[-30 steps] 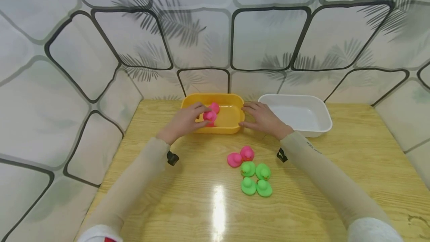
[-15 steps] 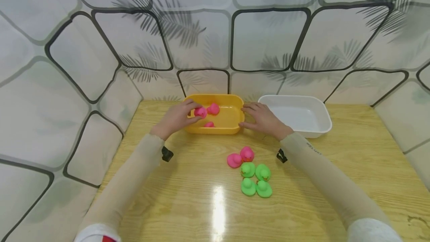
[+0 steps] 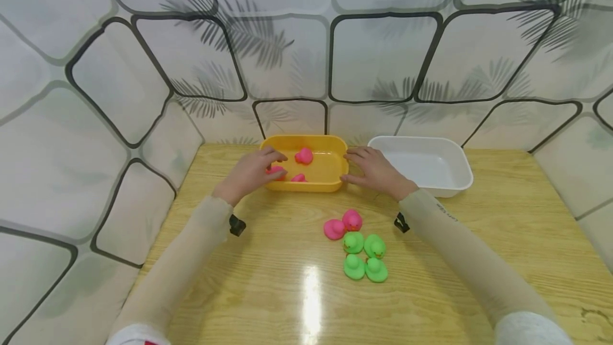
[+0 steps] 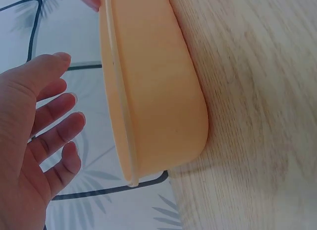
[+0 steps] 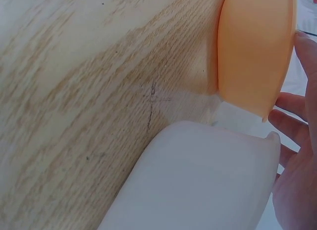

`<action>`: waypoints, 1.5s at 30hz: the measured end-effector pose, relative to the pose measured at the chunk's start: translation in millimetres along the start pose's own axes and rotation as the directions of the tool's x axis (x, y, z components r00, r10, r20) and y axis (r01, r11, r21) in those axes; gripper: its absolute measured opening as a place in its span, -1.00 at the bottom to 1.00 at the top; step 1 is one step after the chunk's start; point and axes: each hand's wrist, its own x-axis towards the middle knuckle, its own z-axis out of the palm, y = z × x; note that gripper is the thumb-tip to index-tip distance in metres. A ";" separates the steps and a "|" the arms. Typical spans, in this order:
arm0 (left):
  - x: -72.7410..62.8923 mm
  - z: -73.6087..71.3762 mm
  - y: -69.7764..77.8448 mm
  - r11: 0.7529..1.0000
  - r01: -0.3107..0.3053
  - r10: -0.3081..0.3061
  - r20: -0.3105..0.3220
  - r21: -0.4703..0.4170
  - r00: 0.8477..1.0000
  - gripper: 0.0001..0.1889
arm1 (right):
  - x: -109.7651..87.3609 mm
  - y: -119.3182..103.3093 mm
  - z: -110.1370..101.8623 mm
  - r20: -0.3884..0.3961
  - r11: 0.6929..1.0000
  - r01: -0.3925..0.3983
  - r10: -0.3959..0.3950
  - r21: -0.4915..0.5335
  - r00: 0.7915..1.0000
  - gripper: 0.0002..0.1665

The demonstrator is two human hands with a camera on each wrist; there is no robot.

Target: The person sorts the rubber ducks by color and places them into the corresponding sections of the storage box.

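Observation:
My left hand (image 3: 249,172) hovers over the left end of a yellow plastic tray (image 3: 330,186), thumb and fingers apart. Under its fingertips a pink rubber duck (image 3: 279,172) lies in the tray, partly hidden. The left wrist view shows the hand (image 4: 29,126) above the rim, holding nothing. Two more pink ducks lie inside, one duck (image 3: 304,156) near the back and one duck (image 3: 299,178) by the front wall. At the tray's right end my right hand (image 3: 375,171) rests its thumb and fingertips against the rim, fingers spread; the right wrist view shows them along the tray's edge (image 5: 257,51).
A white tray (image 3: 431,164) stands to the right, partly behind the right hand. In front on the wooden table (image 3: 249,281) lie two pink ducks (image 3: 351,220) and several green ducks (image 3: 354,266). A patterned wall (image 3: 383,57) rises behind.
The left hand moved left with a pink duck, then let it go at the tray's left end; its fingers have spread. The right hand has stayed at the rim.

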 end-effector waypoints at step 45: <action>-32.8 72.8 71.0 0.967 -0.248 0.250 0.032 -0.060 0.968 -0.69 | 0.7 3.8 3.8 -0.014 1.000 0.005 -0.005 -0.006 1.000 -0.19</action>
